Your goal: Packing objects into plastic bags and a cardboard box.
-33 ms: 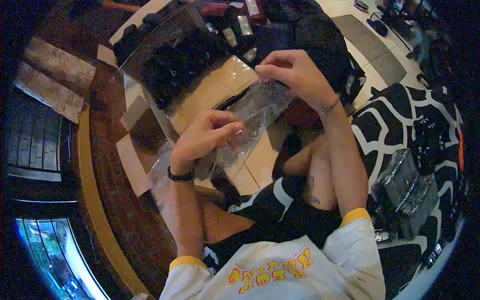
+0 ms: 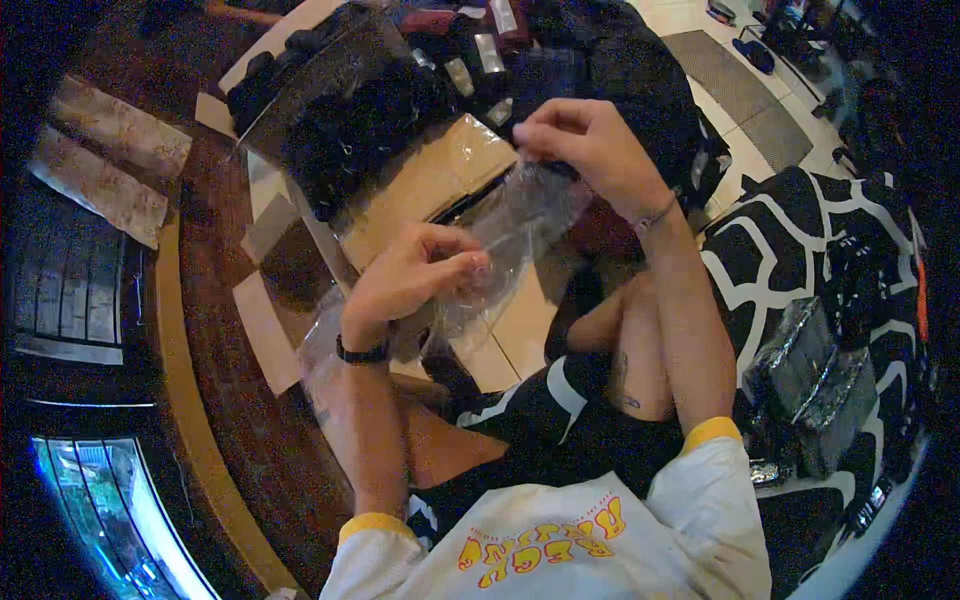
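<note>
The left hand [image 2: 415, 272] and right hand [image 2: 585, 152] pinch a clear plastic bag [image 2: 528, 218] with closed fingers [image 2: 462, 268]; excessive or uneven pulling could tear it

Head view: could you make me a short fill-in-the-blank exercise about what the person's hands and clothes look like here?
1. Clear plastic spans the left hand and the right hand, and the hand higher up in the picture is the ____ one.
2. The broad dark wristband is worn on the ____ wrist.
3. The sleeves of the white shirt end in ____ cuffs.

Missing words: right; left; yellow.
</note>
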Available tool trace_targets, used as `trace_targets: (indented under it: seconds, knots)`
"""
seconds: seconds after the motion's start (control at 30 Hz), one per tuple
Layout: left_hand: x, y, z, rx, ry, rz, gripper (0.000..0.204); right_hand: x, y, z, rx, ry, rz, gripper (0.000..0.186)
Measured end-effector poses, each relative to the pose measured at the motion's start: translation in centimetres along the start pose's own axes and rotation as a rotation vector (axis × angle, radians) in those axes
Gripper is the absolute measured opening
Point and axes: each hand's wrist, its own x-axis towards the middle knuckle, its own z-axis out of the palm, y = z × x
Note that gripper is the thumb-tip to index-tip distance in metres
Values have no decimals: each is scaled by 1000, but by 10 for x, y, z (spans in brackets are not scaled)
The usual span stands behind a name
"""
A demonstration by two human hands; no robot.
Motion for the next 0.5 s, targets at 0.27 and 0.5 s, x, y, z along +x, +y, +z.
trace_targets:
  seconds: [0.27, 0.5]
  knots:
    - [15, -6, 3, -452, 501, 79, 32, 0, -1, -1, 129, 246, -23, 43]
    - [14, -2, -1, -803, 594, 266, 36, -4, 8, 44, -128, -238, 85, 30]
